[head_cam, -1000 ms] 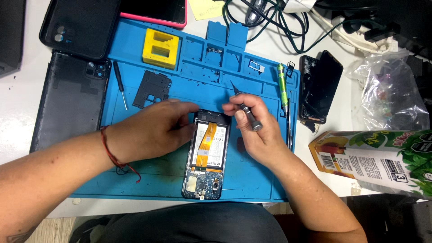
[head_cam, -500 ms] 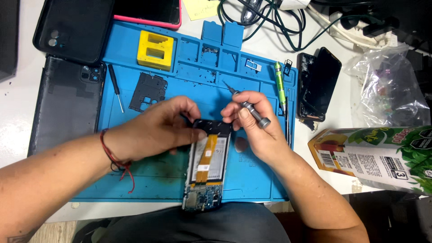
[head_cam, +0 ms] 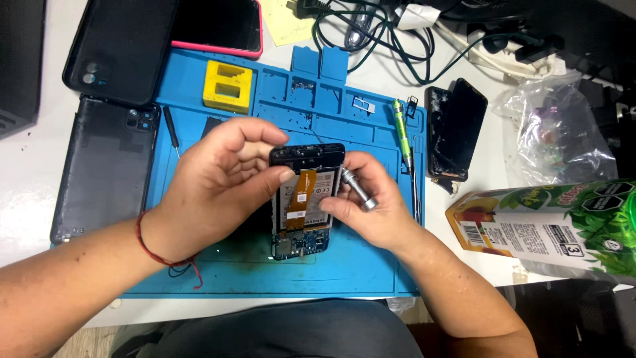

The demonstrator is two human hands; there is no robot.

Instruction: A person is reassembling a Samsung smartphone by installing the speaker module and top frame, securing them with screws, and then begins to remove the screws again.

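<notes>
Fig.: opened smartphone (head_cam: 301, 199) held over blue repair mat (head_cam: 358, 265), back cover off, battery, orange flex cable (head_cam: 299, 199) and lower circuit board exposed. All places rel. to the mat.

L to R: two dark back covers (head_cam: 99, 172) lie off the mat's left edge on the white surface (head_cam: 26, 172); yellow block (head_cam: 227, 87) sits in mat's upper-left tray, a thin black tool (head_cam: 171, 129) beside it. Left hand (head_cam: 215, 185), red cord at wrist, grip clenched on the phone's top-left edge, thumb on the battery face. Phone is mid-mat, lifted and tilted. Right hand (head_cam: 371, 212) steadies the phone's right edge while its grip is closed round a silver-handled screwdriver (head_cam: 356, 188); tip hidden, so contact w/ phone can't be told. Green-handled driver (head_cam: 399, 129) lies near mat's right edge; a cracked black phone (head_cam: 456, 129) just off that edge; a juice carton (head_cam: 550, 222) and clear plastic bag (head_cam: 563, 132) well to the right.

Risks (judgement): thumb pressure may crease the flex cable; hidden driver tip could slip and gouge battery or board; a loose hold may drop the tilted phone.
</notes>
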